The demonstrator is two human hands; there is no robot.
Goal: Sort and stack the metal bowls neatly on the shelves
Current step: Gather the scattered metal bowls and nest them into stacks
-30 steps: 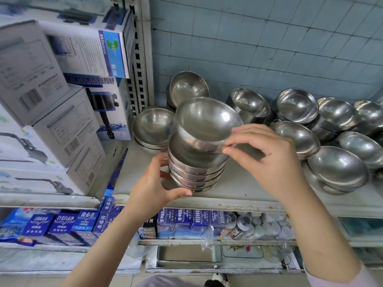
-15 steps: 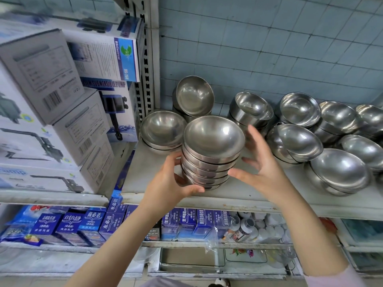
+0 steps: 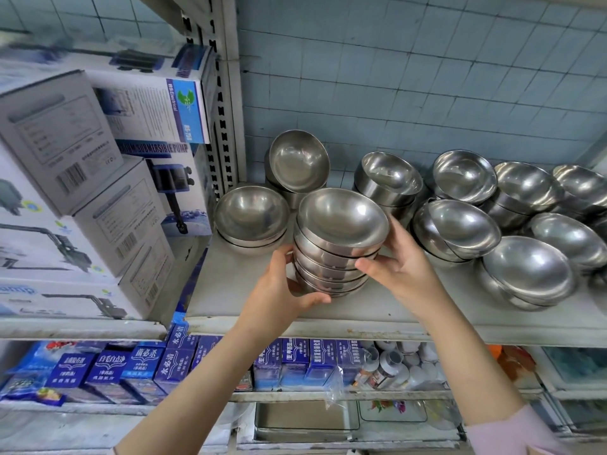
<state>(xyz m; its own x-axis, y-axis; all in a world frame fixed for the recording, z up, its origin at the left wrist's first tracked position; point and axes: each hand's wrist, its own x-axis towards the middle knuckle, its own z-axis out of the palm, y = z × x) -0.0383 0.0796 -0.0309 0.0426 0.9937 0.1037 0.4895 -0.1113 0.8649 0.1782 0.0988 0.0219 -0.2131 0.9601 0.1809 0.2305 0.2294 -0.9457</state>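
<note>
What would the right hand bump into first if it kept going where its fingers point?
The stack of bowls: the right hand grips its side, fingers aimed left and away, so nothing seems to lie between them.

Shop: shelf (image 3: 226, 284) stocked w/ boxed pumps (image 3: 59, 136), blue cartons (image 3: 108, 369), steel bowls (image 3: 460, 224).

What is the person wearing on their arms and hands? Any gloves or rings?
No gloves, and no rings that show: the left hand and right hand are bare. The left arm looks bare too. The right arm has a pale pink sleeve near the elbow.
</note>
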